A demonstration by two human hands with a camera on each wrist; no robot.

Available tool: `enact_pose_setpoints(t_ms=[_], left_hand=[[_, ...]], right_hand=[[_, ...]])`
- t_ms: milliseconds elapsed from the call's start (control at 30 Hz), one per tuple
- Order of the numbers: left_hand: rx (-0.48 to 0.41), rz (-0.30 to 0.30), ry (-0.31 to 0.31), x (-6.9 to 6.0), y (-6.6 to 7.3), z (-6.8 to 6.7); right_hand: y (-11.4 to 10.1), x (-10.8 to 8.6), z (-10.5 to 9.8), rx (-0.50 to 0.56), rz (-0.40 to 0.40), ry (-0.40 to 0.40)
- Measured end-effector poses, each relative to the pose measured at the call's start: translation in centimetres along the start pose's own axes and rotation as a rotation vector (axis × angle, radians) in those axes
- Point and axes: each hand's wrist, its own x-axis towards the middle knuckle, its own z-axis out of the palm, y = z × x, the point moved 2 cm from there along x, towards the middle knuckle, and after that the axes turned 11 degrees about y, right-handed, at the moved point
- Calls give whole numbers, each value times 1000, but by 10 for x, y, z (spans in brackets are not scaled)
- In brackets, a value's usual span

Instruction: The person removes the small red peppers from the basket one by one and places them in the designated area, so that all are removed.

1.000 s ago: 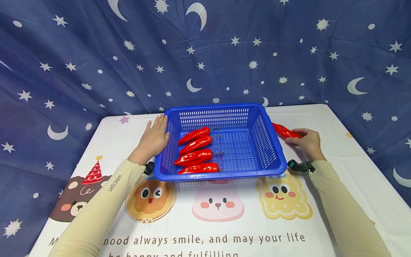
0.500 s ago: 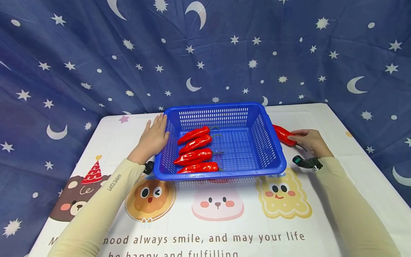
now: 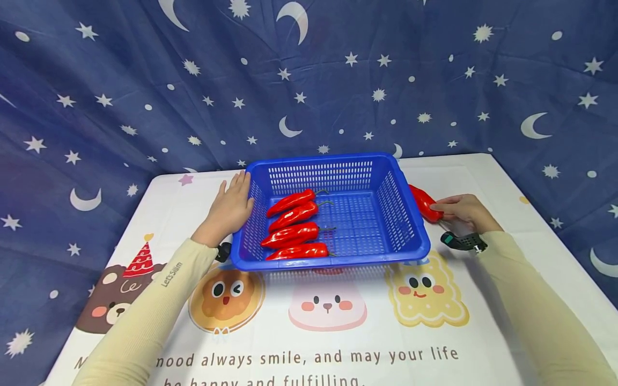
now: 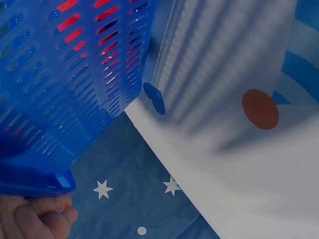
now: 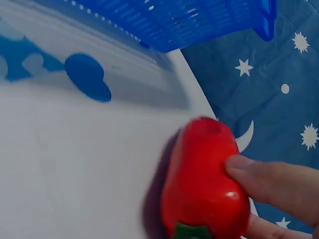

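Observation:
A blue plastic basket (image 3: 309,265) holds several long red chili peppers (image 3: 292,235) along its left half, their stems pointing right. My left hand (image 3: 229,210) lies with extended fingers against the basket's left rim. In the left wrist view, the fingers (image 4: 37,216) touch the rim's edge. Just right of the basket, my right hand (image 3: 467,210) pinches another red chili pepper (image 3: 425,203) near its stem end. That pepper (image 5: 207,184) is close to the white cloth in the right wrist view, its green stem base facing the camera. Its far tip is hidden behind the basket rim in the head view.
The basket stands on a table with a white printed cloth (image 3: 241,360) showing cartoon figures and lettering. Directly behind the table hangs a dark blue curtain (image 3: 338,91) with stars and moons. A dark band (image 3: 464,241) sits on the right wrist.
My right hand has shifted its hold slightly to the right, toward the pepper's stem end. The pepper has turned so its stem points nearer to me. Left hand and basket stay put.

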Motion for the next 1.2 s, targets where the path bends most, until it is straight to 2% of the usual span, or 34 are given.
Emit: enact_pose_setpoints(t_ms=[167, 300, 433, 600, 800, 967, 1067, 1133, 1200], left_hand=[[3, 3, 5, 0, 0, 0], [1, 5, 9, 0, 0, -1], [3, 4, 11, -1, 0, -1], [4, 6, 9, -1, -1, -1], [2, 6, 5, -1, 0, 0], [1, 5, 3, -1, 0, 0], [3, 8, 6, -1, 0, 0], [3, 10, 9, -1, 0, 0], [1, 9, 11, -1, 0, 0]], right_hand=[[3, 0, 3, 98, 47, 56], [3, -7, 8, 181, 18, 97], [-2, -13, 12, 172, -23, 141], [-7, -17, 14, 121, -4, 140], [-7, -15, 10, 39, -27, 55], [-4, -9, 4, -10, -95, -53], [1, -2, 1, 41, -148, -107], [5, 2, -1, 101, -187, -145], [10, 6, -3, 192, -191, -191]])
